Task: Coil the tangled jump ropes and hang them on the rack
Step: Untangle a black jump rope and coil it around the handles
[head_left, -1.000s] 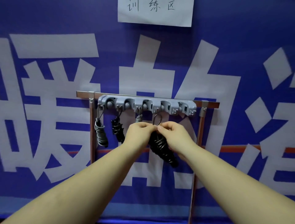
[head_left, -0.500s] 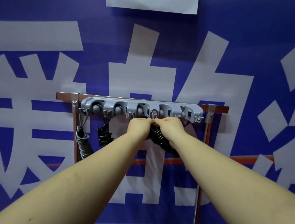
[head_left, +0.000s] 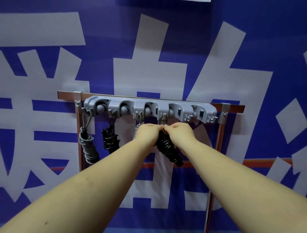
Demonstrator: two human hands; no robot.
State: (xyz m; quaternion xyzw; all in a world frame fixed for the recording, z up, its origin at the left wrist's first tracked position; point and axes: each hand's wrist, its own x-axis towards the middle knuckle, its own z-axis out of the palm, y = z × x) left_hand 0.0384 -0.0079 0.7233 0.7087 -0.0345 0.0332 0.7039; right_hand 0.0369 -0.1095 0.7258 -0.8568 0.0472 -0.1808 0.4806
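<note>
Blue banner behind; both hands, left hand [head_left: 148, 133] and right hand [head_left: 180, 133], pinch the black coil [head_left: 168, 149] hanging lengthwise; its loop [head_left: 162, 120] sits at the fourth hook [head_left: 163, 115] directly above, equally near both.

Below the grey plastic hook rack [head_left: 150, 109], the left hand [head_left: 148, 133] covers nearly all of a pale grey coiled jump rope [head_left: 138, 127]; only a few top turns show. The right hand [head_left: 181, 133] and left hand hide the upper part of the black coiled jump rope [head_left: 169, 149], so the fingertips' grip cannot be made out. A white paper sheet [head_left: 166, 0] above the rack is cut by the top edge.
</note>
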